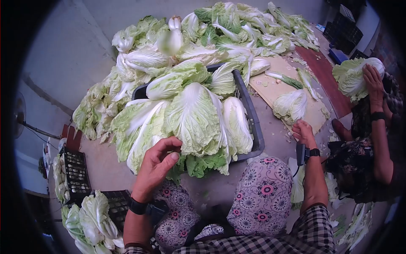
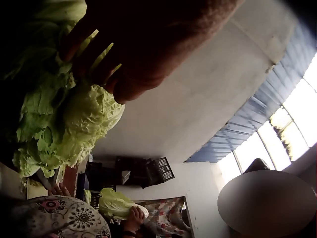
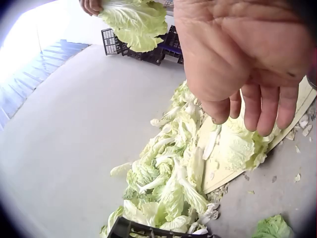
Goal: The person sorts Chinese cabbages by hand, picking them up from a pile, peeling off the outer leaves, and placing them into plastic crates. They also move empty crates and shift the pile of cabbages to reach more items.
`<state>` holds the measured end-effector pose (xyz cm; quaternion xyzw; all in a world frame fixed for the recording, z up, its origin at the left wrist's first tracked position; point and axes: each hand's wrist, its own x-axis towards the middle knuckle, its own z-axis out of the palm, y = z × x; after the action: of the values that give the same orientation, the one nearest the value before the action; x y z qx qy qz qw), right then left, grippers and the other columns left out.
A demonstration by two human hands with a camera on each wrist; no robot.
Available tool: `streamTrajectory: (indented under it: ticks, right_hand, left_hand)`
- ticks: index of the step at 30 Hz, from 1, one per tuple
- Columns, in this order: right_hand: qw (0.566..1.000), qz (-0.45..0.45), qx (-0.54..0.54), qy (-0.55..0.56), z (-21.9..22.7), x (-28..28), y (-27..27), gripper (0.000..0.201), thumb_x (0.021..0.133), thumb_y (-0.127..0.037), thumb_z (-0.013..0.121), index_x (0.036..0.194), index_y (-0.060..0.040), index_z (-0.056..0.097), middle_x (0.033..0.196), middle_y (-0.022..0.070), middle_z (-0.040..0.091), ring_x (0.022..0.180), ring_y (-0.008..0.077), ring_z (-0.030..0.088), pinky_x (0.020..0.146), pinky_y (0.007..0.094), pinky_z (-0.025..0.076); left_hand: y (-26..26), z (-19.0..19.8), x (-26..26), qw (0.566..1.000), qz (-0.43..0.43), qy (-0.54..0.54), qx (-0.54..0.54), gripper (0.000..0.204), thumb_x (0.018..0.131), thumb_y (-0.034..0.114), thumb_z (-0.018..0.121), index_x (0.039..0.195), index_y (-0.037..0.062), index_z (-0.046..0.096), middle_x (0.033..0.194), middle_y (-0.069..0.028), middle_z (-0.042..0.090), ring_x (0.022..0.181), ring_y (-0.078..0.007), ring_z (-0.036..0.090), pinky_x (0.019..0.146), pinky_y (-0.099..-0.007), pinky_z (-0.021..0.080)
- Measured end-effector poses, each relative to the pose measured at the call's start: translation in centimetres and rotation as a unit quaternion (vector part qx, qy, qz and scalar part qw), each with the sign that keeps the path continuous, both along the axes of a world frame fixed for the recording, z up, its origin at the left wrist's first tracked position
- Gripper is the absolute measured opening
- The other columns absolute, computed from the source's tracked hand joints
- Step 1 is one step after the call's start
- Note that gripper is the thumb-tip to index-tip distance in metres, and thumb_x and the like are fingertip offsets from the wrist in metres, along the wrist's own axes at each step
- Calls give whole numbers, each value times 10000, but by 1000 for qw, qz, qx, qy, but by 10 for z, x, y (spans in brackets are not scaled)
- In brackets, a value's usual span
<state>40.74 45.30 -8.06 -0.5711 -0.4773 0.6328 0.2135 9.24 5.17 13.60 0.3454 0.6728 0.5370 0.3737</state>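
A black crate (image 1: pixel 250 114) in front of my knees is heaped with napa cabbages. My left hand (image 1: pixel 157 164) hovers at its near side, fingers loosely bent, right by the leafy end of a large napa cabbage (image 1: pixel 192 116). In the left wrist view, gaps show between the fingers of that hand (image 2: pixel 133 54), with green leaves behind them. My right hand (image 1: pixel 305 132) is beside the white end of a smaller napa cabbage (image 1: pixel 292 105) on a yellow board (image 1: pixel 270 78). Seen from the right wrist, its fingers hang relaxed and overlap that cabbage (image 3: pixel 240 148).
A big pile of cabbages and leaves (image 1: pixel 237 25) lies behind the crate against the wall. At right, another person's hand (image 1: pixel 373 78) holds a cabbage (image 1: pixel 351 80). Crates of cabbage (image 1: pixel 76 173) stand at left. Loose leaves (image 1: pixel 355 224) litter the floor on the right.
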Motion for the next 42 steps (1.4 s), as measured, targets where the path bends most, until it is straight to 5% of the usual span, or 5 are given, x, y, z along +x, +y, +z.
streamTrajectory:
  ticks: [15,22,31,35,42]
  right_hand:
    - [845,449,282,73,257,-152,-149,635,873,-431,560,1328,-27,382,1285,169,470,1156,252,486,942,358,409]
    - [835,482,266,-16,237,-204,-178,865,856,-567,497,1419,3,170,1368,296,332,1257,367,382,957,438,394]
    - [890,434,-76,120,168,-234,-152,631,892,-435,535,1353,-66,311,1291,127,472,1146,252,510,900,462,467]
    - [905,332,-123,236,189,-200,-151,547,848,-173,619,1302,-26,352,1222,127,515,1073,232,561,903,389,495]
    - [855,303,-141,396,230,-172,-148,453,917,-253,517,1281,-2,417,1220,140,543,1094,217,559,941,354,468]
  left_hand:
    - [-7,0,-14,972,135,175,80,316,880,246,574,1084,4,557,980,-36,586,868,-94,528,745,-241,434]
    - [32,-22,-33,900,97,424,-10,687,835,469,551,1321,29,346,1230,-190,461,1151,-338,443,919,-513,303]
    - [45,-36,12,891,-24,452,44,575,780,214,632,1305,118,419,1359,-192,401,1250,-371,379,979,-458,320]
    - [47,-29,8,914,-121,343,178,467,799,224,632,1228,87,508,1315,-172,466,1201,-323,461,984,-402,351]
    - [26,-14,-29,947,216,-17,236,353,896,312,562,1090,17,565,1052,-45,604,918,-126,558,787,-285,471]
